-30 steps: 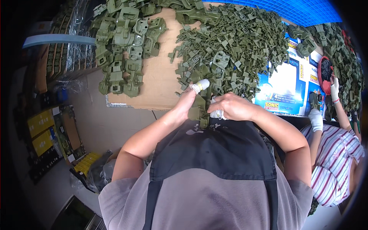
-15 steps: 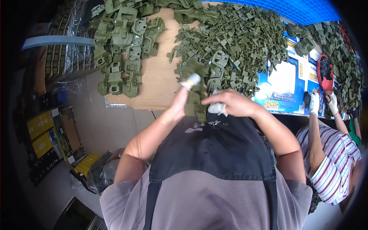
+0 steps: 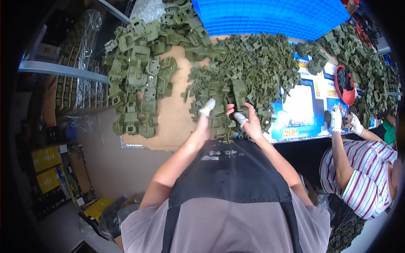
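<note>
My left hand [image 3: 203,122] is closed round an olive-green plastic vehicle part [image 3: 218,101] just past the table's near edge. Its thumb wears a white wrap and presses on the part's left side; fingertips show past the right side. My right hand [image 3: 252,125] is beside it, with its index finger stretched up and its white-wrapped thumb apart. Next to those fingers stands another green part [image 3: 239,89]; whether they touch it is hard to tell. Beyond both hands spreads a heap of small green parts [image 3: 257,61].
Larger green vehicle bodies [image 3: 139,63] are stacked on the cardboard [image 3: 175,114] at left. A blue crate [image 3: 270,17] stands at the back. On the right, a person's gloved hands [image 3: 336,120] work near a red basket [image 3: 345,86]. A metal rail [image 3: 63,71] crosses at left.
My hands have drawn apart; the right one has moved off the part in the left and spread its fingers. The view has tilted, showing more of the blue crate. The other person's hands have left the basket.
</note>
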The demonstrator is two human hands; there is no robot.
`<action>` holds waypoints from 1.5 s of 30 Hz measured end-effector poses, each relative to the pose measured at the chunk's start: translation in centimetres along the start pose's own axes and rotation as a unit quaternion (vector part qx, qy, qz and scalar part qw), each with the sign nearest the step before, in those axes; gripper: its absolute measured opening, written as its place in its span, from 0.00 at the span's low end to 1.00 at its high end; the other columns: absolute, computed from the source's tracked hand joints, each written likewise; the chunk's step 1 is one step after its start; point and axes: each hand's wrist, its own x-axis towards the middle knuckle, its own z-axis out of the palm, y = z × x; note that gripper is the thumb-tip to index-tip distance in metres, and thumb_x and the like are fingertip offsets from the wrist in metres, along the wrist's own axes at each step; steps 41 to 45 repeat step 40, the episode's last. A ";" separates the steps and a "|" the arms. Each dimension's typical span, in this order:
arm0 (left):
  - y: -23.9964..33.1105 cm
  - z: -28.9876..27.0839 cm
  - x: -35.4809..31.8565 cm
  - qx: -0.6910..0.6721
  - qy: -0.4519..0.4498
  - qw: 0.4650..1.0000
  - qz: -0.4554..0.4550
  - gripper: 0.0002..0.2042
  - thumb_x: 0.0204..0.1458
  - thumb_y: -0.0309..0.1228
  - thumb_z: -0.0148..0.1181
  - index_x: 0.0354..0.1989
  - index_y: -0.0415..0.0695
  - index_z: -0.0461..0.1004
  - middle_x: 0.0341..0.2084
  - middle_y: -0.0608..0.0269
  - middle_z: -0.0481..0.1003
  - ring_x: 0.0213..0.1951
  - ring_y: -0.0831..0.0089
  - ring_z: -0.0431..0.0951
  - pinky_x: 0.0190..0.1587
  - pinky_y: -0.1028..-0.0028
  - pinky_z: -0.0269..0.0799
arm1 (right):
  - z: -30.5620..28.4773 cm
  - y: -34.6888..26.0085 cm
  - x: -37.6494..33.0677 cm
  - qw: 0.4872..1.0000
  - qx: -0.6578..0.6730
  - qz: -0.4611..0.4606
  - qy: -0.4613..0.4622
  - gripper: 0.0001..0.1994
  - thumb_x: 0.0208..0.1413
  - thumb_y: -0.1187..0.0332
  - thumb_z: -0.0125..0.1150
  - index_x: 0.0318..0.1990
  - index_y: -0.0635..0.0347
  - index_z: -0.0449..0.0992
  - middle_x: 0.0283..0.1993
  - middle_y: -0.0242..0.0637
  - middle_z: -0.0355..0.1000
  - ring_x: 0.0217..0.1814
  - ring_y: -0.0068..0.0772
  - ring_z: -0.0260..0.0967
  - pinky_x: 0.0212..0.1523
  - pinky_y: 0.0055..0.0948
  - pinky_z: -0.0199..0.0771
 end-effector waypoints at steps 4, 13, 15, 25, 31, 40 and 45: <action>1.1 -2.1 -0.1 0.059 -0.012 0.994 0.088 0.24 0.59 0.46 0.39 0.57 0.42 0.59 0.51 0.57 0.68 0.49 0.68 0.71 0.53 0.66 0.65 | -3.1 -4.3 -1.3 0.989 0.131 -0.073 0.011 0.25 0.56 0.68 0.51 0.61 0.56 0.55 0.55 0.43 0.63 0.54 0.32 0.61 0.54 0.27 0.59; -0.3 0.2 -1.4 0.239 0.077 0.945 0.208 0.36 0.54 0.36 0.53 0.64 0.42 0.36 0.59 0.55 0.55 0.59 0.67 0.58 0.59 0.70 0.54 | -3.3 -10.2 -2.0 0.971 -0.141 -0.167 -0.092 0.35 0.51 0.69 0.53 0.65 0.58 0.43 0.53 0.61 0.61 0.57 0.57 0.58 0.59 0.43 0.55; 0.2 -0.1 -1.6 0.188 0.099 0.955 0.205 0.37 0.54 0.35 0.53 0.65 0.42 0.35 0.59 0.55 0.53 0.59 0.67 0.57 0.60 0.70 0.54 | -3.5 -10.6 -2.0 0.977 -0.084 -0.176 -0.084 0.36 0.51 0.69 0.54 0.65 0.61 0.42 0.52 0.59 0.63 0.54 0.55 0.60 0.58 0.43 0.54; 1.7 -0.5 -2.8 0.239 0.115 0.948 0.178 0.33 0.56 0.33 0.50 0.64 0.41 0.36 0.58 0.54 0.55 0.58 0.67 0.58 0.59 0.70 0.55 | -3.8 -10.8 -2.0 0.973 -0.067 -0.182 -0.124 0.38 0.50 0.67 0.56 0.65 0.64 0.42 0.53 0.56 0.63 0.53 0.54 0.58 0.56 0.41 0.56; 2.4 0.2 -2.4 0.102 0.134 0.969 0.182 0.31 0.54 0.30 0.52 0.62 0.41 0.42 0.55 0.56 0.59 0.54 0.67 0.63 0.54 0.69 0.62 | -3.2 -11.5 -2.0 0.963 -0.039 -0.206 -0.167 0.40 0.49 0.68 0.55 0.66 0.62 0.38 0.58 0.57 0.58 0.55 0.56 0.55 0.59 0.41 0.54; 2.8 1.9 -3.0 0.055 0.132 0.958 0.248 0.24 0.49 0.26 0.58 0.55 0.45 0.57 0.45 0.60 0.70 0.45 0.69 0.73 0.46 0.70 0.72 | -2.1 -8.9 -1.0 0.874 0.436 -0.049 -0.208 0.40 0.54 0.63 0.55 0.68 0.45 0.35 0.70 0.45 0.35 0.72 0.45 0.33 0.68 0.33 0.31; 2.8 1.9 -3.0 0.055 0.132 0.958 0.248 0.24 0.49 0.26 0.58 0.55 0.45 0.57 0.45 0.60 0.70 0.45 0.69 0.73 0.46 0.70 0.72 | -2.1 -8.9 -1.0 0.874 0.436 -0.049 -0.208 0.40 0.54 0.63 0.55 0.68 0.45 0.35 0.70 0.45 0.35 0.72 0.45 0.33 0.68 0.33 0.31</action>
